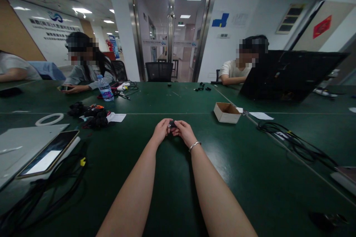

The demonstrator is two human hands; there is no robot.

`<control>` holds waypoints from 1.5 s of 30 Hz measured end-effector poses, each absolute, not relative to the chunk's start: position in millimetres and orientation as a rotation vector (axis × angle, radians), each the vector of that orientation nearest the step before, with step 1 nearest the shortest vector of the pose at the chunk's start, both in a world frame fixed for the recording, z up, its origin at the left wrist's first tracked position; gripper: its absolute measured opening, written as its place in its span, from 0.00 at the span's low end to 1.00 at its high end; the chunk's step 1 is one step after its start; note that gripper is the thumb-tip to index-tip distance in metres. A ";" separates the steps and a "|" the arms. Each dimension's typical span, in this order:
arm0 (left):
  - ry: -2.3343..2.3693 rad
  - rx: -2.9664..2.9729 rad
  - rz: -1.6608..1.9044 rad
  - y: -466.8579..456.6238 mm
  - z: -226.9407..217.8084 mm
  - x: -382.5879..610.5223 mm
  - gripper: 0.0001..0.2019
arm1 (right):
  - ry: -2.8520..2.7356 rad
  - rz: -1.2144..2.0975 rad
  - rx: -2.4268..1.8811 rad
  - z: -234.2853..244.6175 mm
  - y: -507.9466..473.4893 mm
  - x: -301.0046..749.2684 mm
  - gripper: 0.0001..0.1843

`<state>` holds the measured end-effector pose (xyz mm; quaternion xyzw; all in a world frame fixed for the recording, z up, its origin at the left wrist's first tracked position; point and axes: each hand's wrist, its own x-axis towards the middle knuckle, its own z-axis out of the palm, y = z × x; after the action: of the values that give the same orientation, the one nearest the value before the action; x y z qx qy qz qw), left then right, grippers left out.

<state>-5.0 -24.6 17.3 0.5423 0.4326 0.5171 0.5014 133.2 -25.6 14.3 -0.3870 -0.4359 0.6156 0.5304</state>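
Both hands meet over the dark green table (178, 177), each with its fingers closed on a small black piece (172, 124). My left hand (161, 130) pinches its left end, where a bit of shiny metal shows. On the right end are the thumb and fingers of my right hand (183, 131), with a silver bracelet (194, 146) around that wrist. The piece is mostly covered by fingers, so its kind cannot be made out. To the right of the hands stands an open cardboard box (227, 113); its floor is hidden from this angle.
At left lie a phone (48, 154), a grey laptop (25, 140), black cables (63, 177), a tape roll (49, 119) and a black bundle (96, 115). A water bottle (105, 89) stands beyond. More cables (294, 144) and a large monitor (289, 76) are right. Several people sit opposite.
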 end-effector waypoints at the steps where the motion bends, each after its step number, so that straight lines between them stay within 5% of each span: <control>1: 1.032 1.316 1.246 -24.3 16.9 -5.3 0.19 | -1.039 1.471 -0.922 13.9 -25.3 133.2 0.16; 45: 1.075 1.270 1.238 -24.0 19.5 -4.4 0.16 | -1.040 1.427 -0.890 11.0 -24.1 134.4 0.23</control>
<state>-4.4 -24.0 19.5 0.5272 0.4461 0.5138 0.5090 134.4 -24.1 11.0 -0.3760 -0.4395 0.6029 0.5496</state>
